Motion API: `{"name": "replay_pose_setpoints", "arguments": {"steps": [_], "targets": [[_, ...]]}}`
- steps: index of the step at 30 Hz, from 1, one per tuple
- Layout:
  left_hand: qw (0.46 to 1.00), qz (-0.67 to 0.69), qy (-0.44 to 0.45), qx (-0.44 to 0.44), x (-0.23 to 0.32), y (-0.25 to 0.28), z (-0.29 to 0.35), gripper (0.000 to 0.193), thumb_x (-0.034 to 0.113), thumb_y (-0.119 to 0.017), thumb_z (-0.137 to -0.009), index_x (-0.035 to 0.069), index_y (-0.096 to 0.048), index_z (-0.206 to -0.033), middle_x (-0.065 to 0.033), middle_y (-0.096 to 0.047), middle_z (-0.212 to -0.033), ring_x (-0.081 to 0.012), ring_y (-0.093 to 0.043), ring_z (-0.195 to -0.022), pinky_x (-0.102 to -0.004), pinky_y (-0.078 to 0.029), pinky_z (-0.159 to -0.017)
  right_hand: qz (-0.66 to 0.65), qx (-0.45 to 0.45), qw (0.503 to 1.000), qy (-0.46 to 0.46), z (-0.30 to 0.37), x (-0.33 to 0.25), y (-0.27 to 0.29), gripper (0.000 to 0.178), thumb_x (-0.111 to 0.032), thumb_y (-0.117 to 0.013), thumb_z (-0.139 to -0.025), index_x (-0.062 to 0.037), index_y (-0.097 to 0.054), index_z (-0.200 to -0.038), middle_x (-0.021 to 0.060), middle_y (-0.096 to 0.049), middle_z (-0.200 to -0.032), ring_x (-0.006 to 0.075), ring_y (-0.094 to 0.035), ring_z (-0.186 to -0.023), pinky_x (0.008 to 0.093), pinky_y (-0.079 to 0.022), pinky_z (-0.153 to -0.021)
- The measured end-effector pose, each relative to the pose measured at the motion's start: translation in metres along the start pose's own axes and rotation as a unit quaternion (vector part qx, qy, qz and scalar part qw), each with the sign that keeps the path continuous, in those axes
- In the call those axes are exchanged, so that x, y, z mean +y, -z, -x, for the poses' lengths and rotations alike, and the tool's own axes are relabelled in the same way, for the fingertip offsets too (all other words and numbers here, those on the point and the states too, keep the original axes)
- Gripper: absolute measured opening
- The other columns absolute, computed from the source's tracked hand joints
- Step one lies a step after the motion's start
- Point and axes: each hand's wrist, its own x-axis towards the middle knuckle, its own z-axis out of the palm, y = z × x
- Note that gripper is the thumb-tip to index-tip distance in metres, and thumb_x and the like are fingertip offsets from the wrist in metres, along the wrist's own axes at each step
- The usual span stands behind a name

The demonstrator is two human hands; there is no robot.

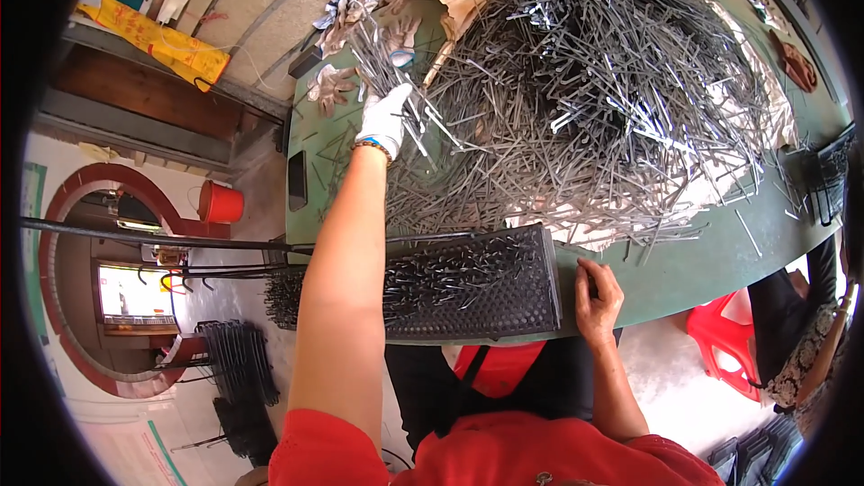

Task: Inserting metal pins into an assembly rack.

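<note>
My left hand [385,119], in a white glove, reaches over the far left of the green table [661,283]. It is closed around a bunch of thin grey metal rods [371,49]. Right of it spreads a big heap of similar loose rods [621,63]. Nearer to me lies a black perforated tray [508,315], with many short dark pieces standing in its holes; my left forearm hides part of it. Just right of the tray, my bare right hand [598,299] is curled at the table's near edge. Its fingers hide whatever may be inside.
Used work gloves [331,88] and a dark phone [298,180] lie at the table's left. Long black bars [171,238] stick out leftward near the tray. A red stool [727,342] and another person's arm [823,351] are at the right. A red bucket [221,202] stands at the left.
</note>
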Motion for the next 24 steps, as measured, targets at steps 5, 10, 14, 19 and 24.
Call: {"name": "replay_pose_setpoints", "arguments": {"steps": [5, 10, 14, 19, 24], "targets": [[0.992, 0.071, -0.072, 0.069, -0.039, -0.043, 0.01, 0.043, -0.007, -0.066, -0.084, 0.013, -0.057, -0.121, 0.0016, -0.062, -0.094, -0.0105, -0.057, -0.073, -0.0264, -0.048, -0.063, 0.04, -0.005, 0.999, -0.007, 0.0, 0.002, 0.005, 0.015, 0.004, -0.065, -0.086, -0.0016, -0.067, -0.101, 0.0097, -0.056, -0.073, 0.0184, -0.052, -0.056, 0.0293, -0.044, -0.054], [0.996, -0.033, -0.03, 0.082, -0.085, -0.029, -0.008, 0.041, -0.002, -0.07, -0.084, 0.008, -0.056, -0.122, 0.0, -0.064, -0.089, -0.0116, -0.057, -0.069, -0.0271, -0.047, -0.061, 0.02, -0.004, 1.0, -0.005, -0.001, -0.001, 0.001, 0.015, 0.004, -0.063, -0.087, -0.0003, -0.067, -0.1, 0.0082, -0.054, -0.072, 0.0153, -0.048, -0.058, 0.0267, -0.039, -0.053], [0.98, -0.158, 0.012, 0.121, -0.091, -0.03, -0.015, 0.066, 0.007, -0.068, -0.084, 0.002, -0.038, -0.143, -0.0066, -0.065, -0.109, -0.0157, -0.06, -0.082, -0.0295, -0.049, -0.073, 0.015, -0.008, 1.0, -0.016, -0.001, 0.0, 0.0, 0.015, 0.005, -0.063, -0.087, -0.0006, -0.067, -0.101, 0.0083, -0.055, -0.073, 0.0153, -0.049, -0.058, 0.027, -0.039, -0.053], [0.971, -0.021, -0.143, 0.189, -0.063, -0.073, -0.011, 0.057, 0.013, -0.068, -0.089, 0.002, -0.043, -0.138, -0.0055, -0.064, -0.111, -0.015, -0.057, -0.091, -0.0298, -0.046, -0.085, 0.017, -0.008, 0.999, -0.032, 0.0, 0.003, 0.005, 0.017, 0.006, -0.064, -0.086, -0.001, -0.067, -0.101, 0.0088, -0.055, -0.072, 0.0161, -0.05, -0.058, 0.028, -0.04, -0.054], [0.939, -0.151, -0.17, 0.256, -0.107, -0.036, -0.019, 0.057, 0.009, -0.073, -0.084, 0.003, -0.048, -0.135, -0.0052, -0.065, -0.114, -0.0155, -0.06, -0.095, -0.03, -0.047, -0.088, 0.01, -0.013, 1.0, 0.005, -0.003, -0.008, -0.003, 0.018, 0.007, -0.065, -0.084, -0.0013, -0.067, -0.1, 0.0095, -0.056, -0.071, 0.0176, -0.051, -0.055, 0.0289, -0.041, -0.052]]}}
